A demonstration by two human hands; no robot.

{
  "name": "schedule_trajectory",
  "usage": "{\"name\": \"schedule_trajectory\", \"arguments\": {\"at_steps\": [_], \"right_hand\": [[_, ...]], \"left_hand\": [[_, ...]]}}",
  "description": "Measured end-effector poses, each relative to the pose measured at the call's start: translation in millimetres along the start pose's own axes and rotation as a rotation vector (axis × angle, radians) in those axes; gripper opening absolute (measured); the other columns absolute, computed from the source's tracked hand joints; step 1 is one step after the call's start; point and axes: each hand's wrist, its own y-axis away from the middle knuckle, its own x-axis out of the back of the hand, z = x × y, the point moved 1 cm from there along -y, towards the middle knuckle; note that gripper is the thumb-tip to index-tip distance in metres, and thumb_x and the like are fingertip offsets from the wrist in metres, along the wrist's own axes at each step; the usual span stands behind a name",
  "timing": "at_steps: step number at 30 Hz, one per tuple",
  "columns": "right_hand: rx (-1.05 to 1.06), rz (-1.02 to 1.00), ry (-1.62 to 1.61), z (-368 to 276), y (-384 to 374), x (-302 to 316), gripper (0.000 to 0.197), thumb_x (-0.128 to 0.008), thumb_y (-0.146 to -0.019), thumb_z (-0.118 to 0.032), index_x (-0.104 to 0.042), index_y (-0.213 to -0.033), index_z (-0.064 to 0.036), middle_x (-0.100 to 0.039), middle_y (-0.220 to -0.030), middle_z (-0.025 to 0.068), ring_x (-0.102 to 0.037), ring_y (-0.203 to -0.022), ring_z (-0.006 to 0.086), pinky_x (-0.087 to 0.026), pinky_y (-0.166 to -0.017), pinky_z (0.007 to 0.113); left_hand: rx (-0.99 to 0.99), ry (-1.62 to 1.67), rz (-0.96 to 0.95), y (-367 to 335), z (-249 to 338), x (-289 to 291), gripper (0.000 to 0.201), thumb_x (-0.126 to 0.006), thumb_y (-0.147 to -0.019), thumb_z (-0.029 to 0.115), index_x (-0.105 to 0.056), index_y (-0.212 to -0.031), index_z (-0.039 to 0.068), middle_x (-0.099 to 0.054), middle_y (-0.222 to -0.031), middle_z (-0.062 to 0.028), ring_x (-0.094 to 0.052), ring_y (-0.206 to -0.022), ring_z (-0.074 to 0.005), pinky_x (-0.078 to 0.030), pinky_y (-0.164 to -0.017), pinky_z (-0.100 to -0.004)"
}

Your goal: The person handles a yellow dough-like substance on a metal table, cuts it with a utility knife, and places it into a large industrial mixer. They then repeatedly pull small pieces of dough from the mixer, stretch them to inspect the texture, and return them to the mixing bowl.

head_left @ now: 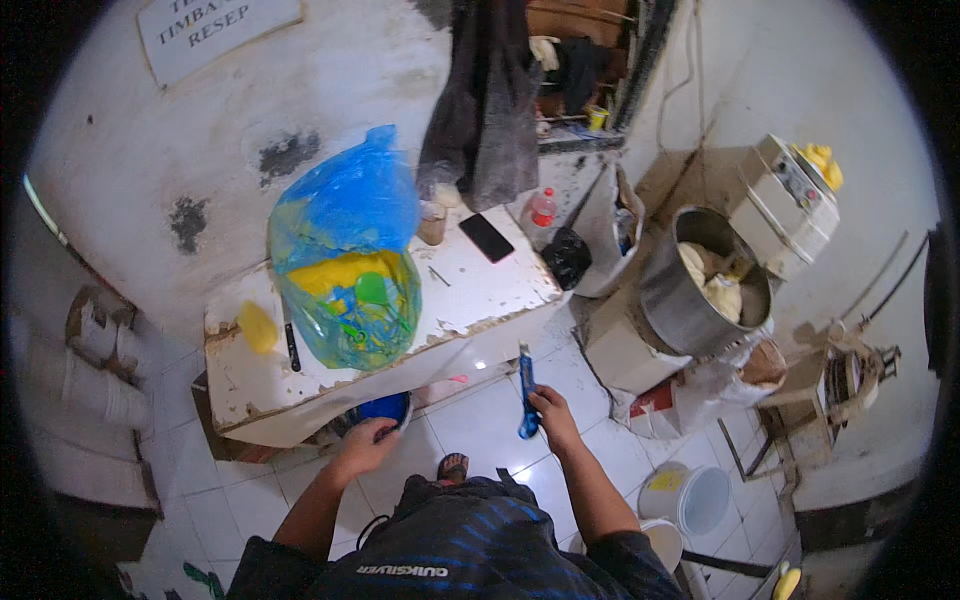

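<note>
Place: small bakery workroom, as it seems | Shown by: big metal mixing bowl point(662, 300) with pale dough point(722, 298) inside, white machine point(775, 215) beside it | Also: plastic bucket point(705, 500), tiled floor point(468, 425)

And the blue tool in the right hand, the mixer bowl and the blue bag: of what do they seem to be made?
Blue tool: probably smooth plastic, judging by its bright colour; its pale tip may be metal.
Mixer bowl: likely steel, grey with a satin sheen.
Blue bag: thin, glossy plastic, wrinkled and partly see-through.
</note>
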Motion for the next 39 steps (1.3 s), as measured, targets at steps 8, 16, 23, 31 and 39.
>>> {"name": "schedule_trajectory", "arguments": {"at_steps": [8,16,23,31,39], "right_hand": [[0.155,-0.100,0.448,4,-210,-110,0.026,-0.061,-0.080,-0.011,-0.059,-0.100,0.0043,-0.062,-0.078,0.0097,-0.056,-0.066,0.0148,-0.045,-0.059,0.026],[0.466,-0.123,0.691,-14,-249,-171,0.026,-0.064,-0.075,-0.015,-0.063,-0.095,0.0003,-0.065,-0.083,0.0172,-0.062,-0.077,0.0308,-0.049,-0.073,0.037],[0.523,-0.156,0.456,-5,-225,-134,0.035,-0.054,-0.082,-0.005,-0.051,-0.117,-0.0015,-0.055,-0.097,0.0115,-0.054,-0.082,0.0183,-0.047,-0.073,0.030],[0.264,0.340,0.513,53,-96,-8,0.026,-0.051,-0.084,-0.002,-0.054,-0.109,-0.0016,-0.056,-0.079,0.0066,-0.054,-0.066,0.0111,-0.049,-0.055,0.025],[-0.343,0.902,0.741,147,116,4,0.022,-0.056,-0.076,-0.017,-0.062,-0.095,-0.0062,-0.064,-0.084,0.0181,-0.062,-0.080,0.0331,-0.048,-0.075,0.041]], "left_hand": [[0.416,0.188,0.407,55,-58,17,0.037,-0.059,-0.084,0.029,-0.058,-0.109,0.002,-0.061,-0.105,-0.0165,-0.059,-0.096,-0.0277,-0.046,-0.083,-0.0364],[0.640,0.140,0.974,92,-73,-3,0.034,-0.061,-0.082,0.027,-0.060,-0.102,-0.001,-0.062,-0.101,-0.0170,-0.059,-0.097,-0.0293,-0.046,-0.083,-0.0383],[0.604,0.183,1.191,19,-149,68,0.050,-0.068,-0.076,0.034,-0.057,-0.106,-0.004,-0.062,-0.097,-0.0193,-0.059,-0.095,-0.0313,-0.045,-0.084,-0.0385],[0.408,0.382,1.160,-107,-286,156,0.088,-0.074,-0.068,0.040,-0.032,-0.132,-0.004,-0.054,-0.114,-0.0238,-0.054,-0.104,-0.0346,-0.043,-0.090,-0.0395],[0.314,0.605,0.939,-147,-326,187,0.073,-0.070,-0.077,0.031,-0.035,-0.131,-0.003,-0.045,-0.127,-0.0178,-0.049,-0.110,-0.0302,-0.039,-0.095,-0.0399]]}}
